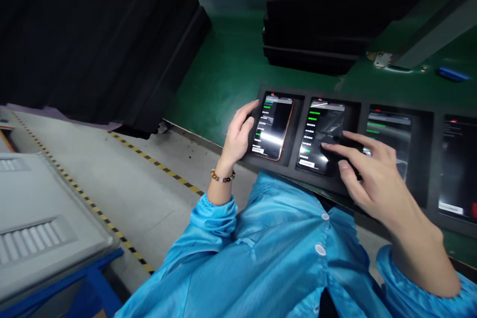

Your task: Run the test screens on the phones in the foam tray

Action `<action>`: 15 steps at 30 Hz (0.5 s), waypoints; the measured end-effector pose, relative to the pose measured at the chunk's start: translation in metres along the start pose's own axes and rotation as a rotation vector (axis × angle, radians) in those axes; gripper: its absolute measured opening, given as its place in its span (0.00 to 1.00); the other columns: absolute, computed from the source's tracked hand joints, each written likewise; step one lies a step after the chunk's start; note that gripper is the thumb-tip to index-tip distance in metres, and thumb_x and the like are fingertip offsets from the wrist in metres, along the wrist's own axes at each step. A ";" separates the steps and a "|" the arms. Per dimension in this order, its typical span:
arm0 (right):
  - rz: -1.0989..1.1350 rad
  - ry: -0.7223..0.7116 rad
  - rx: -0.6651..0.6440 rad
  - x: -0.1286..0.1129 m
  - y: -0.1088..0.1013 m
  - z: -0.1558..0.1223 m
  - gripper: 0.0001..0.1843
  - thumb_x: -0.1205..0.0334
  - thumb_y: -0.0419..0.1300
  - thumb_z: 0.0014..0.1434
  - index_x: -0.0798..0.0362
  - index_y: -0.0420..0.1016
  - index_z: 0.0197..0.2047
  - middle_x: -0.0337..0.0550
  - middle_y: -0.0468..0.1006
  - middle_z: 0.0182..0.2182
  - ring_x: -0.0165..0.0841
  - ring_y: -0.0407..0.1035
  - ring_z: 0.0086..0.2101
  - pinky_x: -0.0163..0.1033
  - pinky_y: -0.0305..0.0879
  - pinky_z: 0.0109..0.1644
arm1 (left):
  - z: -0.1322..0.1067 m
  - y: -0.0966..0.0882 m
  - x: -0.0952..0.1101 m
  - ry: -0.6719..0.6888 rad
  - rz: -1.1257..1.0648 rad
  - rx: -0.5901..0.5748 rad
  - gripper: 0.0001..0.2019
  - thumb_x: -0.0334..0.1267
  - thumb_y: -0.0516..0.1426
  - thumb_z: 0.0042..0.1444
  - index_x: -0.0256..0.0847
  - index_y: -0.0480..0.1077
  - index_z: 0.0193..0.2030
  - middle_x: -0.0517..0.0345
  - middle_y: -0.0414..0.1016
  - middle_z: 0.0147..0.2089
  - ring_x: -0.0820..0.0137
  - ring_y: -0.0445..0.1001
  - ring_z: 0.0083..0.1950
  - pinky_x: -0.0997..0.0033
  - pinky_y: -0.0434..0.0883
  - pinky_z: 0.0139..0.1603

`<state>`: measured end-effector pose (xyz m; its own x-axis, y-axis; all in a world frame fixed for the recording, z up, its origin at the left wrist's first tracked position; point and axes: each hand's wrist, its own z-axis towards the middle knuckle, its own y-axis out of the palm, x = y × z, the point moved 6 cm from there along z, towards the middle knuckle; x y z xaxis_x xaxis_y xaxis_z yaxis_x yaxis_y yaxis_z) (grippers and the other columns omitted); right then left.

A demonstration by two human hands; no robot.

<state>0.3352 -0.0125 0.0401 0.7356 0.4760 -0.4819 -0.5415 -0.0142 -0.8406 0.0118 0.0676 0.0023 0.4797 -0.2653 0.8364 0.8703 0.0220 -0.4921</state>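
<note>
From the head camera, the person's left hand (238, 131) grips the left edge of the first phone (272, 126), fingers curled round its side, thumb near the top corner. That phone sits tilted in the leftmost pocket of a dark tray (292, 121), its screen lit with green and white lines of text. A bead bracelet (222, 177) rings the left wrist above a blue sleeve (210, 218).

The right hand (372, 174) hovers spread over the second phone (322, 134), fingers loose and extended, holding nothing; the index fingertip touches the lower part of that screen, which also shows green text. Next along the tray, a third phone (389, 134) lies partly behind the right hand, and a fourth phone (458, 164) sits at the right edge, mostly dark.

The tray rests on a green bench (223, 69). Behind it stands a stack of black trays (316, 15). Far right, a blue pen-like item (452, 74) lies on the bench. Down left, a grey cabinet (40, 228) stands on the floor beside yellow-black tape (156, 164).
</note>
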 end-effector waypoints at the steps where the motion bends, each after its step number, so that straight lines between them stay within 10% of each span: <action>1: -0.009 0.001 0.003 0.000 0.000 0.000 0.22 0.59 0.53 0.77 0.46 0.77 0.68 0.54 0.79 0.60 0.51 0.67 0.70 0.62 0.62 0.70 | 0.000 0.001 -0.001 -0.011 -0.023 -0.012 0.25 0.52 0.50 0.78 0.48 0.70 0.75 0.50 0.72 0.77 0.59 0.69 0.78 0.51 0.64 0.82; 15: -0.048 0.195 0.277 0.019 -0.042 -0.045 0.24 0.58 0.52 0.75 0.39 0.74 0.71 0.50 0.79 0.62 0.52 0.70 0.68 0.66 0.56 0.76 | 0.003 0.004 0.013 0.017 0.121 -0.080 0.28 0.52 0.56 0.75 0.47 0.63 0.77 0.45 0.69 0.78 0.58 0.71 0.76 0.54 0.68 0.79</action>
<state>0.3903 -0.0427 0.0548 0.8124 0.2929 -0.5042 -0.5747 0.2561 -0.7772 0.0221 0.0668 0.0118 0.5782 -0.2815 0.7658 0.7939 -0.0223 -0.6076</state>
